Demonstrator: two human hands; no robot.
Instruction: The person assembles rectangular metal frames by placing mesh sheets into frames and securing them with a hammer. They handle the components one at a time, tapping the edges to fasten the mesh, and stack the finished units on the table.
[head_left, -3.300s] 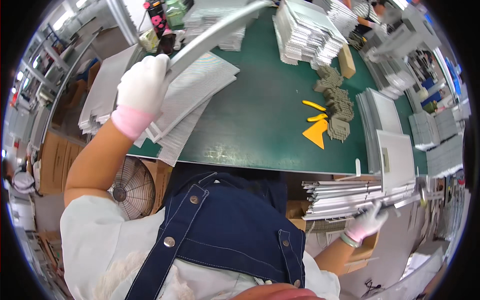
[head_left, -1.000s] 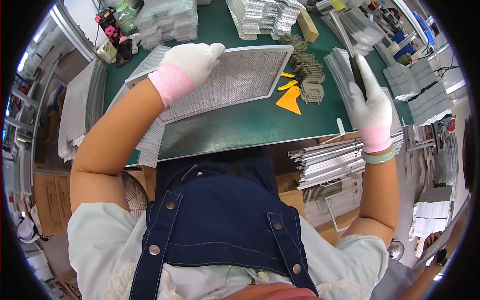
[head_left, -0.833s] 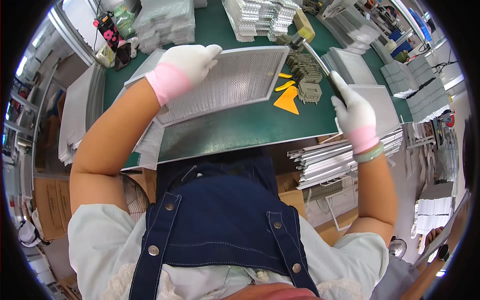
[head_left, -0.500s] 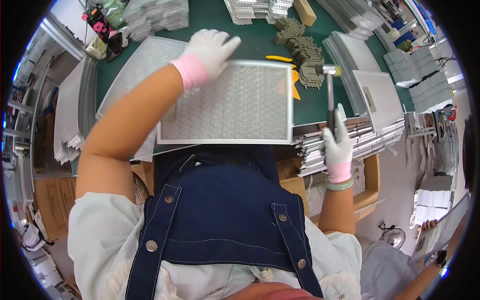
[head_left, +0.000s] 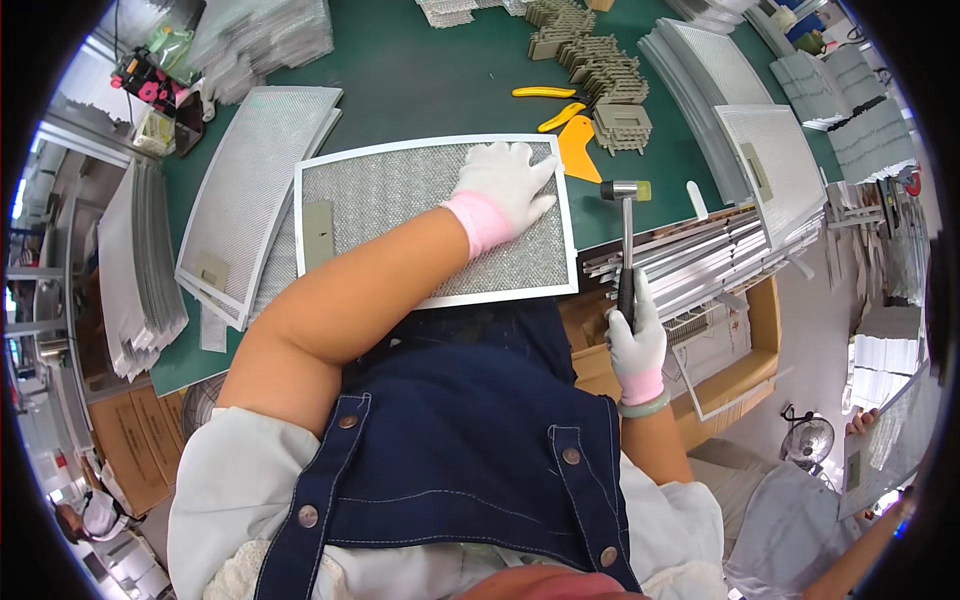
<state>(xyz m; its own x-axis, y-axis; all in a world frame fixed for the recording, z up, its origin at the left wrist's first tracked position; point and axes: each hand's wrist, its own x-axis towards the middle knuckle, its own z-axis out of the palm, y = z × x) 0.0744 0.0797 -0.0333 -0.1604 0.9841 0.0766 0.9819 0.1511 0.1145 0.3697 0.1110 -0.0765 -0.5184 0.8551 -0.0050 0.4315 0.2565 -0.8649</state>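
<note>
A framed metal mesh filter panel [head_left: 400, 190] lies on the green table in front of me, its silver frame complete around grey mesh. A small beige plate [head_left: 318, 232] sits at its left end. My left hand [head_left: 505, 188], in a white glove with a pink cuff, rests flat on the panel's right part with fingers spread. Held upright by its black grip, a small hammer [head_left: 627, 235] is in my gloved right hand [head_left: 637, 345]. Its head, with a dark face and a yellowish one, is just right of the panel's right edge.
Other mesh panels [head_left: 255, 190] lie at the left, beside a tall stack [head_left: 140, 260]. Yellow-handled pliers [head_left: 545, 92], an orange scraper [head_left: 577, 150] and beige plastic plates [head_left: 622, 125] are beyond. More panels [head_left: 770, 160] and frame strips [head_left: 700, 250] are at the right. Another person holds a panel [head_left: 885, 435] at lower right.
My left hand has moved right and nearer, onto the panel's right part. The beige plate at the panel's left end now shows fully. The hammer has shifted left and down toward the panel's edge.
</note>
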